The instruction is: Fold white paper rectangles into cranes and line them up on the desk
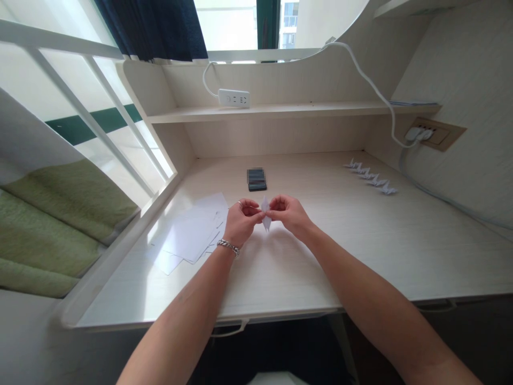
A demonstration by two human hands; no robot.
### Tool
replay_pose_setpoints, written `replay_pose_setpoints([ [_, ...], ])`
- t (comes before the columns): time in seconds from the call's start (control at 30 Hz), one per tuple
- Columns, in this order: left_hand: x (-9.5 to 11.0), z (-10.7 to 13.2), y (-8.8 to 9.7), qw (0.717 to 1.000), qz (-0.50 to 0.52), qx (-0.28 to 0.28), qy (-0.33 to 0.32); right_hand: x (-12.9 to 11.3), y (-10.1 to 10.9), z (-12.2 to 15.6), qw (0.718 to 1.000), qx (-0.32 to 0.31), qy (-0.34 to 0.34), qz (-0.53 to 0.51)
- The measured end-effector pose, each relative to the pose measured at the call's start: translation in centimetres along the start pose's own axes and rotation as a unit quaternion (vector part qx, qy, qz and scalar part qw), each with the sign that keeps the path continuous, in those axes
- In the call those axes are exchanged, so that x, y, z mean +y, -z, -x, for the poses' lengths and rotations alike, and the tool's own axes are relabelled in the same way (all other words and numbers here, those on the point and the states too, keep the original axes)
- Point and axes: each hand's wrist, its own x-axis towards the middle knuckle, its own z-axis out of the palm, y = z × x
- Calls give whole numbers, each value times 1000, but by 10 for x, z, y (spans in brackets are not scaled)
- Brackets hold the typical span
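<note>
Both hands meet above the middle of the pale wooden desk (360, 251). A small folded white paper piece (266, 213) stands upright between them. My left hand (242, 220), with a ring and a metal bracelet at the wrist, pinches its left side. My right hand (289, 213) pinches its right side with the fingers curled. A loose spread of white paper sheets (192, 232) lies on the desk just left of my left hand.
A dark phone (256, 179) lies behind the hands. A row of several small folded paper figures (371, 175) sits at the back right. A white power strip (234, 98) rests on the shelf, and its cable runs to a wall socket (425, 133). A bed rail stands on the left.
</note>
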Motion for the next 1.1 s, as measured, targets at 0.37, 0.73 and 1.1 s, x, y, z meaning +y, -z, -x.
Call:
replay_pose_setpoints([
  [0.37, -2, -1, 1, 1000, -9, 11, -12, 1, 2, -1, 1000, 2, -16, -14],
  [0.73, -4, -2, 0, 999, -14, 31, -14, 4, 0, 0, 989, 28, 66, 129],
  [1.1, -2, -1, -3, 998, -23, 40, -35, 4, 0, -1, 995, 11, 58, 77],
])
